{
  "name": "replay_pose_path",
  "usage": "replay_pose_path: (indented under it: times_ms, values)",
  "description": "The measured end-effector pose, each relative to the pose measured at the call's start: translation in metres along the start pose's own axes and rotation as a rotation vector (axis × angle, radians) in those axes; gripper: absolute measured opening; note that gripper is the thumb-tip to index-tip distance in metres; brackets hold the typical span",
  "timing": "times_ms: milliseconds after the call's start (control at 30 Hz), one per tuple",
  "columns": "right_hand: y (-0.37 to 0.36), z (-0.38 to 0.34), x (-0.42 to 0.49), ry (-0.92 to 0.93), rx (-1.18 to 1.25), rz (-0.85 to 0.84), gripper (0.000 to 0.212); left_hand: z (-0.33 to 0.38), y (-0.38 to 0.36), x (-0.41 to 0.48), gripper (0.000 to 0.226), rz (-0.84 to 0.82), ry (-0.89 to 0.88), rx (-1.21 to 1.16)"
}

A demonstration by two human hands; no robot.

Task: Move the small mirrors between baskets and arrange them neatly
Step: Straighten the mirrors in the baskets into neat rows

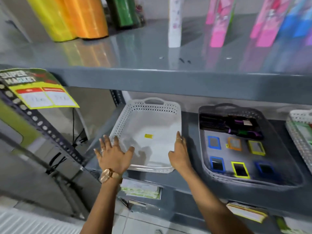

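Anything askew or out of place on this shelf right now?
The white basket sits skewed, angled against the shelf edge, with the left hand and right hand on its near corners. It holds only a yellow sticker. The mirrors in the grey basket lie in rows.

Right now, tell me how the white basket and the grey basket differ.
The white basket holds only a small yellow sticker; the grey basket holds six framed small mirrors and dark combs. Both hands touch the white one: left hand, right hand; the grey one is untouched. Both have perforated walls and a handle.
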State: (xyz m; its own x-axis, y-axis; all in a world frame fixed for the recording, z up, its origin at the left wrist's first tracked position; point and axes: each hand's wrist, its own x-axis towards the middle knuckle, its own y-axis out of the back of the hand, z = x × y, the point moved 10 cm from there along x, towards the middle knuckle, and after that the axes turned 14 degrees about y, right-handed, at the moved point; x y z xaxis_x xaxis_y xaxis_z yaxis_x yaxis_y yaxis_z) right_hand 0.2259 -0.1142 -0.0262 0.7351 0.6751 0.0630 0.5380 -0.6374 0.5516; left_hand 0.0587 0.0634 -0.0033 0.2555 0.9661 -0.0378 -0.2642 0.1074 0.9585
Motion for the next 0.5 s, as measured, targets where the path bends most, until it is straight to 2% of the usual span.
replay_pose_path:
  times_ms: [333, 400, 500]
  values:
    - [-0.006, -0.007, -0.002, -0.024, -0.021, 0.065, 0.076, -0.005, -0.008, 0.019, 0.095, -0.047, -0.087, 0.087]
    - [-0.003, -0.007, -0.005, -0.018, -0.003, 0.079, 0.077, -0.005, -0.009, 0.019, 0.090, -0.059, -0.086, 0.095]
    - [0.010, -0.018, -0.013, 0.063, 0.016, 0.132, 0.077, 0.005, 0.003, 0.013, 0.088, -0.011, -0.128, 0.035]
